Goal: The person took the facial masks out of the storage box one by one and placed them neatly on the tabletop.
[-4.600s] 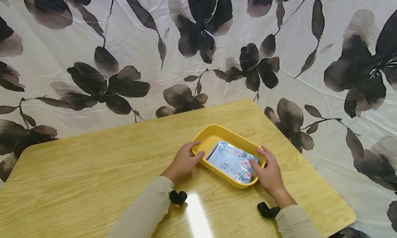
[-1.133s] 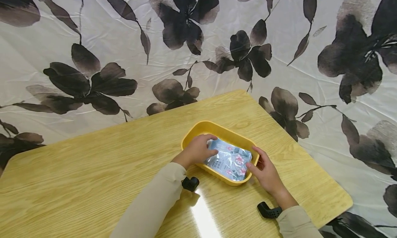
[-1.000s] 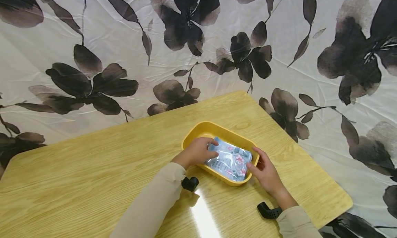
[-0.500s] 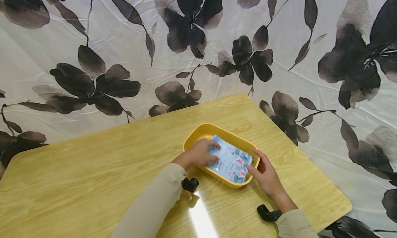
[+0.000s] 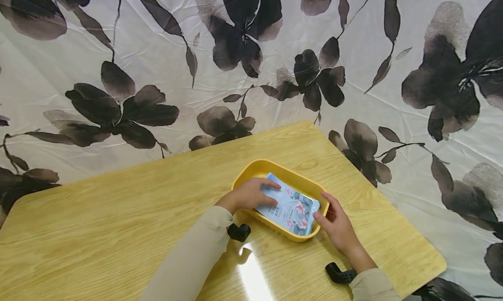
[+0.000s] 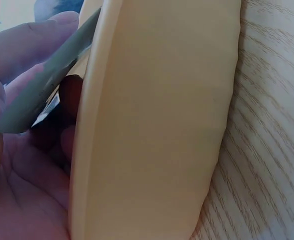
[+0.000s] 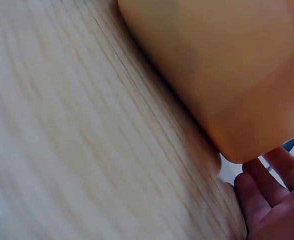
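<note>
A yellow rectangular tray (image 5: 295, 180) sits on the table, turned at an angle. In it lies a flat light-blue packet (image 5: 290, 208) with pink flowers and printed text. My left hand (image 5: 250, 194) reaches over the tray's near left rim and holds the packet's left end. The left wrist view has the packet's edge (image 6: 49, 77) between thumb and fingers, tilted up at the rim. At the tray's right end my right hand (image 5: 339, 224) grips the wall, thumb at the rim and fingers outside. In the right wrist view those fingers (image 7: 269, 187) touch the tray's outer side.
The wood-grain table (image 5: 129, 213) extends left of the tray, its right edge slanting past the right hand. A floral cloth (image 5: 165, 65) hangs behind it. Each wrist carries a black device (image 5: 239, 232). A bright light reflection (image 5: 253, 272) lies near the front.
My left hand has left the tray's left rim, moved inside and taken hold of the packet. Its glare has faded as its left end tilts. My right hand stays at the tray's right end.
</note>
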Motion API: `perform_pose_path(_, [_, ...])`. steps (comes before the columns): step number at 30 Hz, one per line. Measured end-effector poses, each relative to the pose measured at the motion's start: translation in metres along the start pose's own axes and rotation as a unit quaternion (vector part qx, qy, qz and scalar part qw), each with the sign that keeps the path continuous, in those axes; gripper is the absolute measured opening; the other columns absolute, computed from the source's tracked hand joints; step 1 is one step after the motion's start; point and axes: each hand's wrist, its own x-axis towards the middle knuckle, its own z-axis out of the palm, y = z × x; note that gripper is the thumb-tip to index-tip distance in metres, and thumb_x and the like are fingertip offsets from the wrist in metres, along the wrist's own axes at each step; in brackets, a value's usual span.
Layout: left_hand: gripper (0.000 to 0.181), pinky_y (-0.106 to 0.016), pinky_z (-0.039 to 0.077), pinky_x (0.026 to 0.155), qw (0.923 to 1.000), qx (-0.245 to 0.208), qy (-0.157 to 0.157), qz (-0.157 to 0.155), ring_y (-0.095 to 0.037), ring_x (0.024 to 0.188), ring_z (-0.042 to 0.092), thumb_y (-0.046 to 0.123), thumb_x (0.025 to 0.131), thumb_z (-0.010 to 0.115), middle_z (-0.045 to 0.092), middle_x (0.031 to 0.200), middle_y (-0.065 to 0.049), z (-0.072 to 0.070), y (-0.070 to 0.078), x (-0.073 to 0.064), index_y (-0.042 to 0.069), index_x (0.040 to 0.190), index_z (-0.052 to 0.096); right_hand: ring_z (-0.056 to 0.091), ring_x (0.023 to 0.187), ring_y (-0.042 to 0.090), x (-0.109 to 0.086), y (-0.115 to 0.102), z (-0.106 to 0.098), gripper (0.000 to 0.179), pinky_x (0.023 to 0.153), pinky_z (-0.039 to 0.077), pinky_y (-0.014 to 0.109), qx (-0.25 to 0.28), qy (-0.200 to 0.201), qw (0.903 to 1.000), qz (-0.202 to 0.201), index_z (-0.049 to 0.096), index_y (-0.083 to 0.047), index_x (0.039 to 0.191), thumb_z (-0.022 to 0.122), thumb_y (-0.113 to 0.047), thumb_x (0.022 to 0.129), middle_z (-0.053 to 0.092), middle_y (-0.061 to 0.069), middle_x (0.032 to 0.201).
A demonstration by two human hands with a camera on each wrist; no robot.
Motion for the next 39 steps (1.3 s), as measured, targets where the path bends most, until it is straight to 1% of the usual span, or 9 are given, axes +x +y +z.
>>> perform_pose_path(5, [0.040,-0.030,0.048,0.089,0.9998,-0.021,-0.007,-0.001,-0.020,0.102,0.055,0.014,0.086,0.080,0.060,0.127,-0.008,-0.001,0.002,-0.002,0.013,0.125,0.069,0.050,0.125,0.043,-0.001,0.000,0.001,0.061,0.092,0.039,0.010,0.002,0.002,1.0000,-0.006,0.033,0.002,0.151,0.062,-0.007,0.098,0.045,0.031,0.143])
perform_pose_path(7, [0.041,-0.031,0.048,0.090,0.9996,-0.028,-0.009,0.001,-0.021,0.102,0.055,0.012,0.087,0.079,0.058,0.128,-0.009,-0.002,0.004,-0.003,0.011,0.126,0.068,0.049,0.125,0.043,-0.001,0.000,0.001,0.061,0.092,0.040,0.010,0.005,0.002,1.0000,-0.007,0.033,0.002,0.151,0.062,-0.006,0.098,0.044,0.031,0.143])
perform_pose_path(10, [0.041,-0.032,0.046,0.093,0.9994,-0.035,-0.007,-0.005,-0.022,0.105,0.052,0.011,0.087,0.079,0.054,0.132,-0.009,-0.003,0.006,-0.004,0.012,0.126,0.065,0.048,0.126,0.044,-0.001,0.000,0.002,0.061,0.092,0.039,0.009,0.008,0.001,0.9999,-0.007,0.032,0.003,0.151,0.062,-0.005,0.098,0.043,0.032,0.144])
perform_pose_path(15, [0.041,-0.035,0.044,0.095,0.9983,-0.054,0.013,-0.018,-0.025,0.108,0.051,0.008,0.087,0.078,0.053,0.136,-0.010,-0.006,0.005,-0.008,0.015,0.125,0.065,0.047,0.127,0.044,-0.002,0.002,0.002,0.061,0.093,0.038,0.008,0.009,0.000,0.9999,-0.008,0.032,0.003,0.151,0.062,-0.005,0.098,0.041,0.032,0.145])
perform_pose_path(20, [0.042,-0.038,0.043,0.097,0.9965,-0.060,0.047,-0.033,-0.025,0.110,0.051,0.011,0.087,0.078,0.052,0.139,-0.009,-0.013,-0.001,-0.014,0.020,0.126,0.065,0.046,0.128,0.044,-0.002,0.003,0.002,0.062,0.093,0.038,0.009,0.012,-0.005,0.9999,-0.011,0.030,0.003,0.152,0.061,-0.006,0.099,0.039,0.033,0.147])
perform_pose_path(22, [0.042,-0.037,0.044,0.096,0.9953,-0.066,0.060,-0.037,-0.024,0.108,0.053,0.012,0.088,0.077,0.053,0.139,-0.008,-0.017,-0.003,-0.017,0.022,0.127,0.065,0.046,0.127,0.044,-0.002,0.002,0.002,0.062,0.093,0.039,0.009,0.013,-0.005,0.9998,-0.013,0.030,0.003,0.152,0.061,-0.005,0.099,0.039,0.033,0.147])
perform_pose_path(26, [0.045,-0.033,0.050,0.086,0.9920,-0.097,0.075,-0.030,-0.021,0.096,0.060,0.009,0.088,0.076,0.055,0.133,-0.011,-0.029,-0.006,-0.025,0.018,0.130,0.064,0.051,0.123,0.030,-0.002,0.002,0.002,0.061,0.093,0.041,0.010,0.011,-0.001,0.9998,-0.017,0.031,0.003,0.151,0.061,-0.004,0.098,0.040,0.033,0.146])
perform_pose_path(29, [0.047,-0.030,0.052,0.078,0.9895,-0.116,0.082,-0.028,-0.020,0.089,0.063,0.007,0.088,0.075,0.057,0.127,-0.013,-0.038,-0.009,-0.031,0.015,0.133,0.062,0.052,0.119,0.018,-0.003,0.001,0.002,0.061,0.092,0.042,0.012,0.013,-0.003,0.9996,-0.023,0.031,0.003,0.152,0.060,-0.003,0.099,0.040,0.034,0.145])
perform_pose_path(39, [0.047,-0.030,0.054,0.074,0.9831,-0.138,0.114,-0.040,-0.022,0.085,0.065,0.008,0.090,0.073,0.059,0.121,-0.016,-0.065,-0.020,-0.050,0.013,0.135,0.060,0.054,0.111,0.005,-0.004,0.003,0.002,0.060,0.089,0.044,0.012,0.014,-0.004,0.9992,-0.038,0.031,0.004,0.151,0.059,-0.001,0.099,0.044,0.034,0.140])
